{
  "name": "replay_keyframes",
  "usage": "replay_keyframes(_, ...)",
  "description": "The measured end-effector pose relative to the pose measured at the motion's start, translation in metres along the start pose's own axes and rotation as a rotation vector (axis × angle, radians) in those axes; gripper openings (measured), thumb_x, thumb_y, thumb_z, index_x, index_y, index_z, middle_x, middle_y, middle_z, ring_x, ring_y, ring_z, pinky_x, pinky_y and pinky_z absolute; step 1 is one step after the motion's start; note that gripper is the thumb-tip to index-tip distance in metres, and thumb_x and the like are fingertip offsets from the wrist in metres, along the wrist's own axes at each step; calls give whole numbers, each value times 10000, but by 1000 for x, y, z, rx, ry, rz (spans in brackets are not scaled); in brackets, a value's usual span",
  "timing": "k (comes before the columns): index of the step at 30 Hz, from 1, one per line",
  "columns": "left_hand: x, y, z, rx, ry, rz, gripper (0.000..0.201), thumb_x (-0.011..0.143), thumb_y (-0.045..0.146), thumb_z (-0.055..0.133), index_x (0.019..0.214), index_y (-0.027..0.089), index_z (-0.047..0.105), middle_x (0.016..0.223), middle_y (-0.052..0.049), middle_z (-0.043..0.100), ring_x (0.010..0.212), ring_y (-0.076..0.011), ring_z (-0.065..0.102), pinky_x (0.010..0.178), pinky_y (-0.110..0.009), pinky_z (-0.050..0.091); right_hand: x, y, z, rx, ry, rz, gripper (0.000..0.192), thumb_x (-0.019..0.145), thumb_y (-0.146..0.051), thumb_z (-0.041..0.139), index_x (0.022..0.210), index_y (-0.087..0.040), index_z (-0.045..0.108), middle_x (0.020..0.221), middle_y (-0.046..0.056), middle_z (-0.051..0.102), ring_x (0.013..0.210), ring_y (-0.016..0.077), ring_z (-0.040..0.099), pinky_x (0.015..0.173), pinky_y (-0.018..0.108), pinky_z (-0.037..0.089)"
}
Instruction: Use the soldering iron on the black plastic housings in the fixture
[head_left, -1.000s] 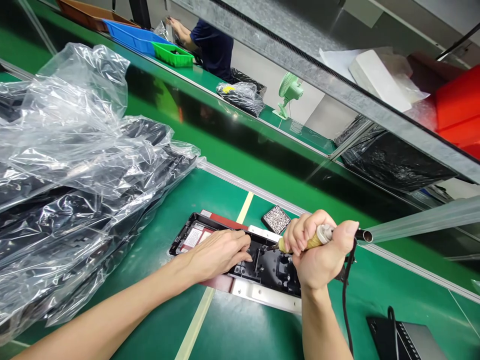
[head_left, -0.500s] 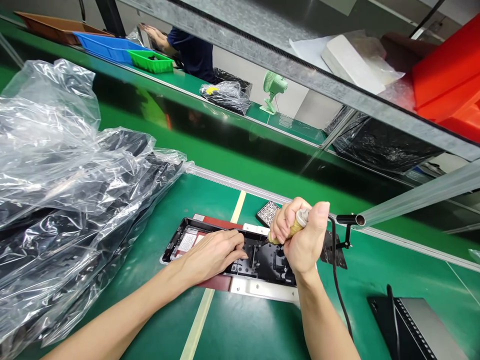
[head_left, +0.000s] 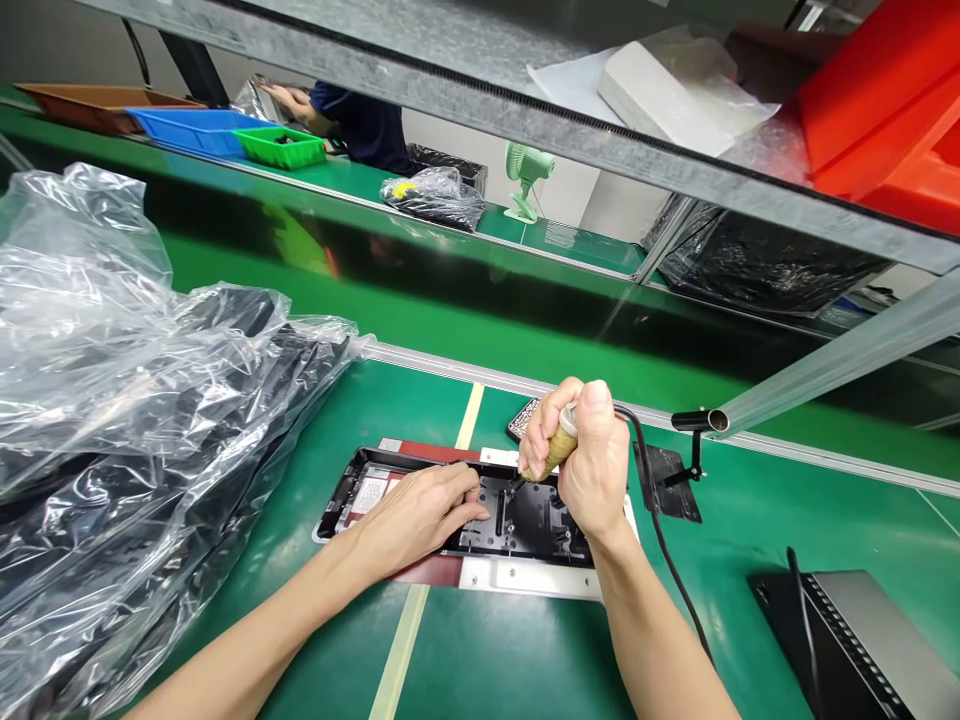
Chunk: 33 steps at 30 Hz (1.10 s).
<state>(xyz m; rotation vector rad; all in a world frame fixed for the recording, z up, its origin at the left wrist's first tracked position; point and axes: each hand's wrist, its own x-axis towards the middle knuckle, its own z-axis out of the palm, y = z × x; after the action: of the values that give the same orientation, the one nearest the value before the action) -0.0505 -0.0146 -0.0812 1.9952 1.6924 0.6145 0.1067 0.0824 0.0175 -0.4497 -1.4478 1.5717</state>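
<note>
A long black plastic housing (head_left: 536,515) lies open side up, its inside showing ribs, posts and small holes. My left hand (head_left: 431,505) rests across its middle with bent fingers, holding it down; the fingertips are partly hidden. My right hand (head_left: 585,455) is closed in a fist around a corded soldering iron with a yellowish wrapped handle (head_left: 556,450). Its thin tip slants down left into the housing, near a raised black rib. Under the housing are a dark red board (head_left: 427,571) and a white fixture strip (head_left: 529,580) with screws.
Clear plastic bags (head_left: 172,420) with black parts pile up at left. Behind the fist sits a small speckled tray (head_left: 521,418). A tube holder (head_left: 701,420) stands at right, near a black-and-grey panel (head_left: 862,630). A metal shelf (head_left: 480,85) crosses above; a co-worker (head_left: 364,125) is beyond.
My right hand has shifted left with the soldering iron, whose tip now shows near the rib. My left hand stays on the housing. The camera view has tilted slightly.
</note>
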Motion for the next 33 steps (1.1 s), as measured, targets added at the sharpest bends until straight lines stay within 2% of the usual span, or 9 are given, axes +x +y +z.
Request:
replay_keyframes(4,-1,0,0,-6,-2,6,222,1030,369,513,885,202,537,859,10,587,732,-151,541,666,-265,368,-1,2,0,-25,5,-16,480,1011,-575,399,741,-205,542,517,-53,472,425,89,427,427,222,416)
replay_keyframes(11,-1,-1,0,-10,15,19,213,1031,357,505,890,201,542,858,4,592,716,-148,542,653,-265,370,-1,3,0,1,-14,-4,479,1016,-567,398,721,-207,513,530,-57,447,434,81,413,430,211,404)
replay_keyframes(25,0,0,-1,3,16,19,213,1027,346,517,877,199,550,845,7,592,708,-149,550,647,-268,373,0,2,1,-7,24,-13,490,999,-589,423,698,-212,511,511,-60,446,413,85,421,444,241,485)
replay_keyframes(33,1,3,1,139,31,39,212,1038,333,500,876,199,528,865,-13,609,762,-196,582,665,-304,369,4,0,1,28,42,-41,493,1005,-564,430,676,-207,518,491,-65,440,379,70,409,412,218,447)
